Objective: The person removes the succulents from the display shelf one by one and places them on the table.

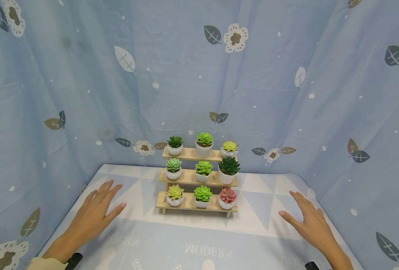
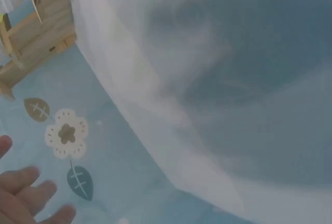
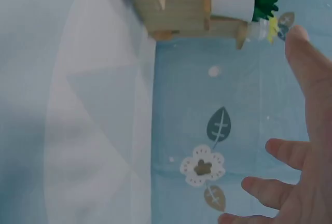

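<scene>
Both hands hover over the table, well apart from a three-tier wooden stand between them. Fingers spread and holding nothing, the left hand is to the stand's left; its fingertips show in the left wrist view. On the other side the right hand has its thumb apart from its fingers, also holding nothing. Small potted succulents fill the tiers, three on each: a red succulent at the front right, a dark green succulent on the middle right, and a taller white pot at the top centre.
A patterned cloth covers the table, with printed triangles and lettering. Blue curtains with leaf and flower prints enclose the back and both sides. A beige sleeve and a dark strap show at the left wrist.
</scene>
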A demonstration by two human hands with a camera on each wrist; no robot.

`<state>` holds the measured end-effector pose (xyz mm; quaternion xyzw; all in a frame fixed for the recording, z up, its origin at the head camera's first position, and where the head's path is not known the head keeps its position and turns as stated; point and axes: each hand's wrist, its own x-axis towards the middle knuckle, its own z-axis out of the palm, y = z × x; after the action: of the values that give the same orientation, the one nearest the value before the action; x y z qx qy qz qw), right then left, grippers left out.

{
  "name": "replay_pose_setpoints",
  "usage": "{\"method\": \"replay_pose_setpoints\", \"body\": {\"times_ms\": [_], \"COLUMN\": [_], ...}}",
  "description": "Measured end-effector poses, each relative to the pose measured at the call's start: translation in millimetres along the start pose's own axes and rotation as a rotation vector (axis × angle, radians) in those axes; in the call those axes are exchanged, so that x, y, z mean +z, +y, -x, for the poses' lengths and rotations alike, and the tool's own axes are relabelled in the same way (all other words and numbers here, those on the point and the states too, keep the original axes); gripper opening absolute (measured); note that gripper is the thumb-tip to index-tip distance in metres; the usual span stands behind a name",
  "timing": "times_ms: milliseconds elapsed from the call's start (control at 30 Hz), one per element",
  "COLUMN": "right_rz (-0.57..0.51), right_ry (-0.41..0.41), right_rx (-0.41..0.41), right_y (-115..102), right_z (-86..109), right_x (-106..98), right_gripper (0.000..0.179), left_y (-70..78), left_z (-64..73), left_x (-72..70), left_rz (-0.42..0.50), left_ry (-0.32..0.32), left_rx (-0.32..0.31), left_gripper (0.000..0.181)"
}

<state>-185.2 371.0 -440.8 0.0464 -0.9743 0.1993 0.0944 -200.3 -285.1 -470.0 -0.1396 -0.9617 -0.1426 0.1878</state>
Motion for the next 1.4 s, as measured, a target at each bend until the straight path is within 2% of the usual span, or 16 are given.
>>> {"method": "replay_pose_setpoints", "body": {"times_ms": [100, 200, 333, 433, 567, 700, 867, 1133, 1400], "right_rz": [-0.099, -0.184, -0.287, -0.357, -0.448, -0.516, -0.632, -0.801, -0.875], "right_ry": [-0.02, 0.009, 0.031, 0.01, -0.018, -0.019, -0.017, -0.059, -0.085], "right_rx": [0.01, -0.015, -0.048, -0.023, 0.028, 0.038, 0.02, 0.003, -0.034], "right_y": [-5.5, -7.5, -6.6, -6.1, -8.9, -16.3, -25.6, -37.7, -52.4], "right_z": [-6.6, -14.5, -26.5, -34.0, -43.6, -54.6, -68.2, -90.6, -112.4], "right_x": [6.4, 14.7, 34.0, 52.3, 75.1, 90.6, 102.9, 119.1, 130.6], "right_gripper": [0.083, 0.074, 0.06, 0.054, 0.054, 0.056, 0.054, 0.053, 0.054], "left_y": [7.2, 15.8, 24.3, 28.3, 32.6, 38.3, 46.3, 60.0, 68.5], "left_z": [-4.1, -9.4, -13.8, -14.7, -13.0, -12.8, -20.0, -29.0, -29.2], "left_x": [0.8, 5.1, 15.9, 26.1, 38.2, 44.7, 48.4, 56.2, 67.0], "left_rz": [0.085, 0.148, 0.211, 0.255, 0.285, 0.312, 0.334, 0.385, 0.436], "left_ry": [0.015, 0.005, -0.008, -0.014, -0.03, -0.037, -0.033, -0.007, -0.018], "left_rx": [-0.023, -0.056, -0.065, -0.064, -0.07, -0.066, -0.056, -0.061, -0.107], "left_gripper": [0.059, 0.055, 0.051, 0.047, 0.044, 0.044, 0.046, 0.04, 0.038]}}
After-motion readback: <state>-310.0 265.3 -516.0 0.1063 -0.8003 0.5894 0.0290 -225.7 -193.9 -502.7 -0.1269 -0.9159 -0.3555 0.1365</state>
